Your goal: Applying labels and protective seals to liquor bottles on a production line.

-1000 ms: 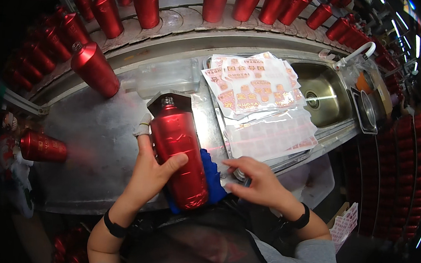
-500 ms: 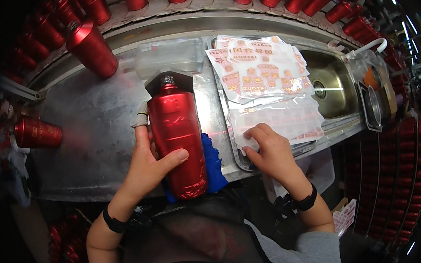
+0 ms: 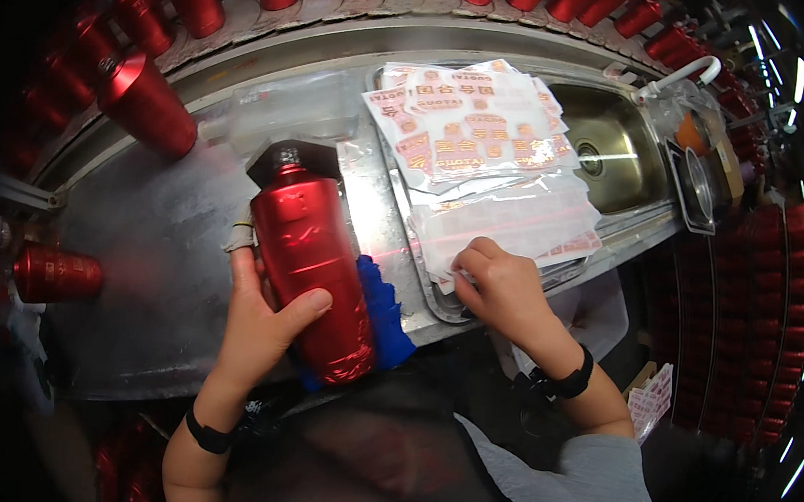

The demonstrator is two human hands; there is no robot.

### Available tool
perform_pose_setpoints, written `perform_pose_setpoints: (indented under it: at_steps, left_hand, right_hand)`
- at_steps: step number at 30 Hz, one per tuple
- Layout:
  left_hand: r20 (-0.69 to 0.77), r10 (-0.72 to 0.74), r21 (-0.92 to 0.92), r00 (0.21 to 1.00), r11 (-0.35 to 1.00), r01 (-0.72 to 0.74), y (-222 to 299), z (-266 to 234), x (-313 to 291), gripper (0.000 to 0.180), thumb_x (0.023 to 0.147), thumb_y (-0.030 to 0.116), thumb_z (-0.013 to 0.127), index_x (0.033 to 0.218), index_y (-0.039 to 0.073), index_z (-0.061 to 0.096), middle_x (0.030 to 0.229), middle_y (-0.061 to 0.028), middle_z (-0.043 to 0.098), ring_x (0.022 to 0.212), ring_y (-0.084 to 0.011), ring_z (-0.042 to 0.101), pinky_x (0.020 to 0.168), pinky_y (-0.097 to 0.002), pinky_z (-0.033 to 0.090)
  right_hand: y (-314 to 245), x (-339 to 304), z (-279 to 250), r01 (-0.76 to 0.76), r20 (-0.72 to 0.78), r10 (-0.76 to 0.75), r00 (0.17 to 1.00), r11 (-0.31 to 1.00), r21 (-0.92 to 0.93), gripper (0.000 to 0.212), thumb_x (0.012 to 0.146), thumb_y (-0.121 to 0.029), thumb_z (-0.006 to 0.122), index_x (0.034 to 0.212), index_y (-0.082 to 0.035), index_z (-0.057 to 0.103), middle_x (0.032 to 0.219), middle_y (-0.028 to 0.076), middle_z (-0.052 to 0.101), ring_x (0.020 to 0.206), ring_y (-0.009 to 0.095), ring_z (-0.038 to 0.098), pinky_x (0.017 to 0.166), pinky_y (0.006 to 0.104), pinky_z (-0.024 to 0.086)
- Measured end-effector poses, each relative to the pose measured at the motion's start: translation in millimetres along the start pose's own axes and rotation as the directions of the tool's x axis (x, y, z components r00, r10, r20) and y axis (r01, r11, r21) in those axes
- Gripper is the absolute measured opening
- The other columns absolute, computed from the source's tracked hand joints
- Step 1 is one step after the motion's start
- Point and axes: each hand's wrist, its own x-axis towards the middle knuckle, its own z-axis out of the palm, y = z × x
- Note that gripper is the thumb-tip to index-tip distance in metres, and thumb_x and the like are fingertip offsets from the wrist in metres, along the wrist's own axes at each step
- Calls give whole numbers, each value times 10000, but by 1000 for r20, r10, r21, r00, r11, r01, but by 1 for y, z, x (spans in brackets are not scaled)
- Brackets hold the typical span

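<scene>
A glossy red bottle (image 3: 314, 263) lies tilted in front of me, its threaded neck pointing away. My left hand (image 3: 262, 323) is wrapped around its left side, thumb across the top, one finger in a pale wrapping. Beneath the bottle are a blue cloth (image 3: 387, 321) and a dark angular piece (image 3: 322, 160) behind the neck. To the right, my right hand (image 3: 509, 292) is closed in a pinch at the near left corner of a translucent white sheet (image 3: 508, 223). What sits between those fingertips is hidden. Printed pink-and-gold decal sheets (image 3: 478, 130) lie stacked beyond it.
The sheets rest on a metal tray (image 3: 404, 199). A sink (image 3: 608, 154) with a white faucet (image 3: 688, 71) stands right. Red bottles line a conveyor (image 3: 317, 13) at the back; one red bottle (image 3: 149, 108) stands left, another (image 3: 58, 274) at the far left edge. A clear plastic box (image 3: 286, 110) lies behind.
The fingers of my right hand have drawn together at the sheet's corner. My left hand keeps its hold on the bottle. The whole view has shifted slightly.
</scene>
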Motion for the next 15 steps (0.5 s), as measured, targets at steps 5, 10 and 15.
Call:
perform_pose_setpoints:
  at_steps: [5, 10, 15]
  left_hand:
    - [-5, 22, -2, 1000, 1000, -22, 0, 1, -1, 900, 784, 142, 788, 1455, 62, 194, 1295, -139, 516, 1183, -221, 554, 997, -384, 477]
    - [5, 33, 1, 999, 999, -33, -2, 1, -1, 912, 785, 148, 784, 1469, 62, 187, 1292, -140, 516, 1182, -221, 549, 997, -379, 473]
    - [-20, -1, 10, 1000, 1000, 2, -9, 2, 1, 950, 777, 141, 775, 1501, 73, 165, 1307, -131, 500, 1191, -216, 533, 1007, -371, 459]
  right_hand:
    - [6, 2, -17, -181, -257, 207, 944, 976, 121, 71, 849, -71, 604, 909, -32, 609, 785, 141, 648, 655, 302, 641, 586, 378, 486]
    - [48, -12, -68, -383, -637, 466, 613, 881, 277, 81, 951, -112, 530, 950, -36, 559, 646, 124, 565, 556, 274, 586, 552, 396, 455]
    - [136, -99, -125, -342, -868, 432, 243, 876, 340, 82, 1003, -65, 481, 1025, -2, 529, 896, 27, 551, 813, 88, 536, 728, 245, 456]
